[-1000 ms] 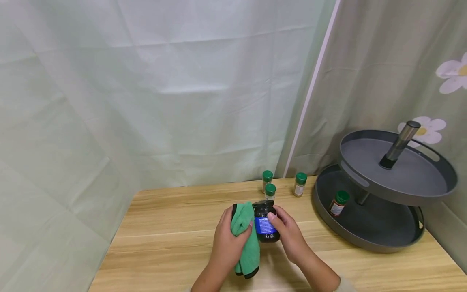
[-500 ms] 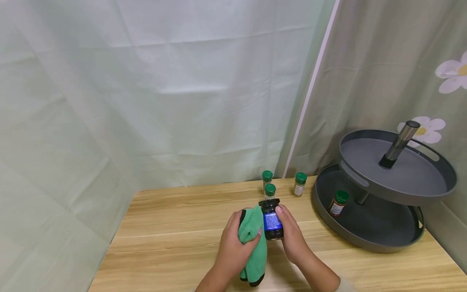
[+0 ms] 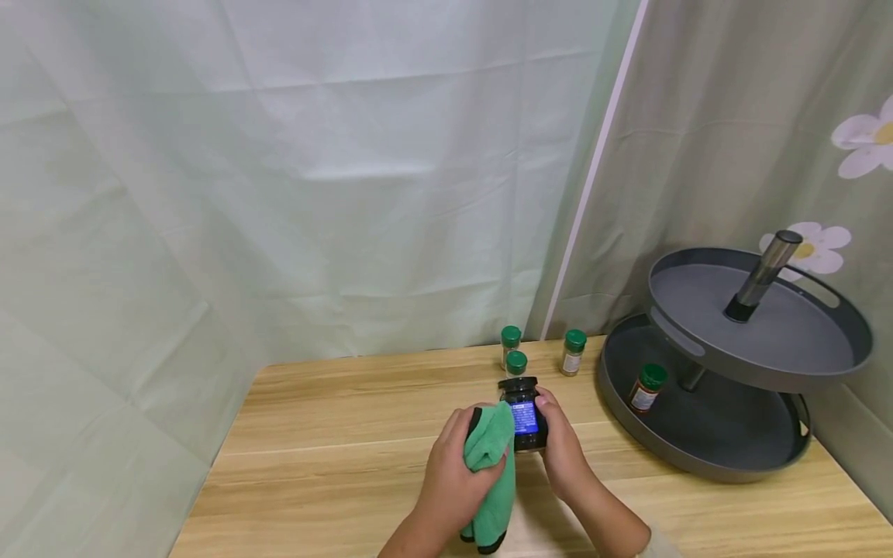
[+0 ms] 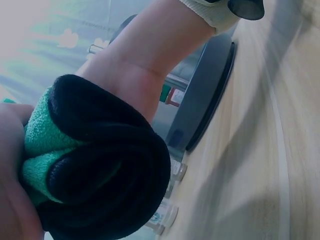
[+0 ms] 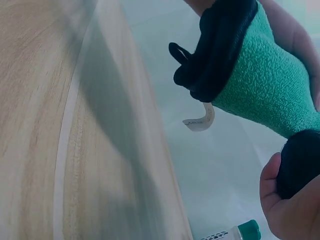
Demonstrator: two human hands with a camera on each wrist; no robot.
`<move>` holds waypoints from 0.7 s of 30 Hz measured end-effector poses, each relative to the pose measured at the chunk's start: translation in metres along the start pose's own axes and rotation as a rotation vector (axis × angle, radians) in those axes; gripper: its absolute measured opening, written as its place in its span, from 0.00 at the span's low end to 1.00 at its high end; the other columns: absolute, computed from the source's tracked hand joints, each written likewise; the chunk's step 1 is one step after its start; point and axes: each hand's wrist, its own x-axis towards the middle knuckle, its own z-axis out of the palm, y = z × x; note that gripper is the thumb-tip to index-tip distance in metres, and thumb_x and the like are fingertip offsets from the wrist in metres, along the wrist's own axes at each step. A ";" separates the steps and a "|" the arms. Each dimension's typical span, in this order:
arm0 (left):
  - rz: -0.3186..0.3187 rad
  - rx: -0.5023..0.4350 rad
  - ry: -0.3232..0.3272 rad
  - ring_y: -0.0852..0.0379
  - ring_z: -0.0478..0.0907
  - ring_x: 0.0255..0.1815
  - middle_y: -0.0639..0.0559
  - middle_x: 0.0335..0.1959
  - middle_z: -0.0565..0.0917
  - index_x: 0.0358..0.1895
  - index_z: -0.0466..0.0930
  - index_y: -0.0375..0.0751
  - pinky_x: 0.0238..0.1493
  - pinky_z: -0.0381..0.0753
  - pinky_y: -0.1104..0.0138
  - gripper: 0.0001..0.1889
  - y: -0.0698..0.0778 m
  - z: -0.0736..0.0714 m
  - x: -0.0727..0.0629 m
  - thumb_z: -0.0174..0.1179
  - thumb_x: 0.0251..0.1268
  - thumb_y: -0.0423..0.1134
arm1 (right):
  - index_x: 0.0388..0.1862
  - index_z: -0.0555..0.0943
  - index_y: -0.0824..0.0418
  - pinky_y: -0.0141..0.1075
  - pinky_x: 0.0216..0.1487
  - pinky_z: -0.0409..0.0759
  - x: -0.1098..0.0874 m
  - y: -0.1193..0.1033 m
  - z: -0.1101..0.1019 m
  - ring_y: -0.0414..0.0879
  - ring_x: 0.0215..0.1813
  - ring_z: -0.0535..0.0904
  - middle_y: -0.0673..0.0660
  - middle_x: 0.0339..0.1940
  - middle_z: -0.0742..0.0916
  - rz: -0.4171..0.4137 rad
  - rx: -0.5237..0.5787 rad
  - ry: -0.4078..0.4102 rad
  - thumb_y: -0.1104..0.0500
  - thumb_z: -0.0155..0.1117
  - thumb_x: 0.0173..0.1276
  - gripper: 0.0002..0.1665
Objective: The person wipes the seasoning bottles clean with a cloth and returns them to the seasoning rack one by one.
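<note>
While a green cloth (image 3: 497, 496) with black edging is gripped in a bunch by the left hand (image 3: 452, 474), a dark jar (image 3: 529, 441) with a black lid and a blue label is held nearly upright by the right hand (image 3: 562, 452), its fingers and thumb curled about the far side from the cloth. Both are kept above the table (image 3: 328, 442), and the jar's near-left side is met by the cloth. Just behind the jar, two green-capped bottles are seen, a front bottle (image 3: 516, 362) being partly hidden by the jar and a rear bottle (image 3: 511, 338) placed close behind it. A third bottle (image 3: 573, 355) is set to their right. On the right, a red-bodied bottle (image 3: 646, 387) is held in the lower tier of a grey two-tier tray (image 3: 739, 457).
</note>
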 end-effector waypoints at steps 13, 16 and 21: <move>-0.118 -0.040 0.129 0.59 0.78 0.57 0.59 0.56 0.79 0.63 0.73 0.54 0.62 0.79 0.56 0.27 -0.007 -0.011 0.009 0.71 0.61 0.42 | 0.69 0.67 0.64 0.35 0.47 0.82 -0.005 -0.002 0.007 0.47 0.49 0.79 0.67 0.57 0.78 -0.071 -0.027 -0.036 0.54 0.46 0.80 0.24; -0.125 -0.055 0.119 0.59 0.78 0.58 0.59 0.57 0.79 0.64 0.73 0.54 0.63 0.79 0.56 0.27 -0.006 -0.011 0.009 0.71 0.62 0.43 | 0.69 0.68 0.64 0.35 0.46 0.83 -0.006 -0.002 0.008 0.46 0.48 0.81 0.65 0.53 0.81 -0.084 -0.025 -0.029 0.56 0.47 0.80 0.24; -0.126 -0.084 0.082 0.60 0.77 0.58 0.61 0.57 0.78 0.64 0.72 0.56 0.64 0.79 0.58 0.28 -0.002 -0.010 0.007 0.71 0.62 0.44 | 0.70 0.69 0.63 0.37 0.43 0.84 -0.005 -0.002 0.007 0.45 0.45 0.81 0.59 0.50 0.82 -0.061 0.007 -0.023 0.51 0.45 0.82 0.25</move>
